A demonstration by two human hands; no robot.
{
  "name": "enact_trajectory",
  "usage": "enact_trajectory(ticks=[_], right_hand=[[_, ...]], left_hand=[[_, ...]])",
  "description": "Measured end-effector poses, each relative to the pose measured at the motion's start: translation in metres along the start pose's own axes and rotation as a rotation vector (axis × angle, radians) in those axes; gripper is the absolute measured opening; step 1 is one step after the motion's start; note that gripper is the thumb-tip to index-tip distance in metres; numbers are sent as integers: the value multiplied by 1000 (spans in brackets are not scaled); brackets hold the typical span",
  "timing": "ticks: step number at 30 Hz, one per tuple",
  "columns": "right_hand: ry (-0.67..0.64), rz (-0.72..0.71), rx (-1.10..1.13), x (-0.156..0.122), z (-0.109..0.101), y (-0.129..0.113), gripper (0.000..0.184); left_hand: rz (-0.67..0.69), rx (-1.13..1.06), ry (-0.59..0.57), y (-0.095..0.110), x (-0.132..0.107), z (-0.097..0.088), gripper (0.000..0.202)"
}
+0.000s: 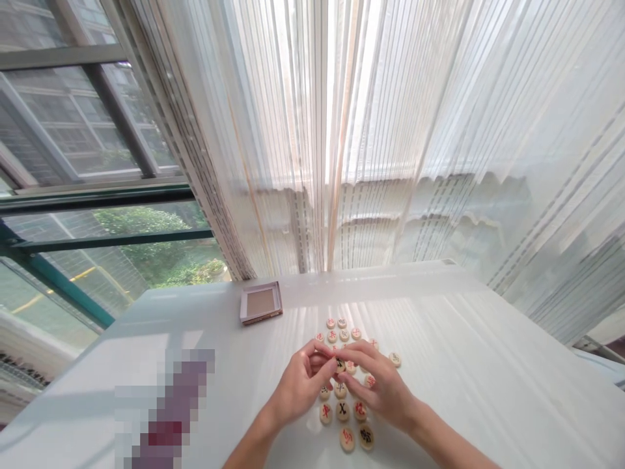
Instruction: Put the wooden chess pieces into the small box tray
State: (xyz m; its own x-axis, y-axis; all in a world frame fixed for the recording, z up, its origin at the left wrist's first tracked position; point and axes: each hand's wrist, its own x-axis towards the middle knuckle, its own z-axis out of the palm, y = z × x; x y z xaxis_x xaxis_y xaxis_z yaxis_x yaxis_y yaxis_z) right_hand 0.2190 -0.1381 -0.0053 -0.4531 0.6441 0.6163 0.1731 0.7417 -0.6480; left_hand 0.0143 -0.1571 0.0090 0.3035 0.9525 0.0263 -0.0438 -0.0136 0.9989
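Several round wooden Chinese chess pieces [342, 410] with red and black characters lie scattered on a white table [463, 365]. My left hand [300, 381] hovers over the cluster with its fingers pinched together, apparently on a piece [339, 365] between both hands. My right hand [381, 384] meets it from the right, fingers curled and touching the same spot, with a red-marked piece [370, 381] under its fingers. More pieces [342, 329] lie just beyond the hands.
A small square brown box [261, 303] sits on the table beyond the pieces to the left. A pixelated patch [166, 410] covers the table's near left. Sheer white curtains [390, 143] hang behind the table, with a window [97, 163] at left.
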Motion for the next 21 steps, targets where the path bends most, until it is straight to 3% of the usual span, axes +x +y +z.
enact_trajectory(ticks=[5, 12, 18, 21], right_hand=[[-78, 47, 10, 0, 1, -1, 42], [110, 44, -9, -3, 6, 4, 25], [-13, 49, 20, 0, 1, -1, 41], [-15, 67, 17, 0, 0, 1, 41]], left_hand=[[-8, -116, 42, -8, 2, 1, 37], [-25, -67, 64, -7, 2, 6, 34], [-23, -65, 53, 3, -4, 14, 38], [-2, -64, 50, 6, -8, 21, 45]])
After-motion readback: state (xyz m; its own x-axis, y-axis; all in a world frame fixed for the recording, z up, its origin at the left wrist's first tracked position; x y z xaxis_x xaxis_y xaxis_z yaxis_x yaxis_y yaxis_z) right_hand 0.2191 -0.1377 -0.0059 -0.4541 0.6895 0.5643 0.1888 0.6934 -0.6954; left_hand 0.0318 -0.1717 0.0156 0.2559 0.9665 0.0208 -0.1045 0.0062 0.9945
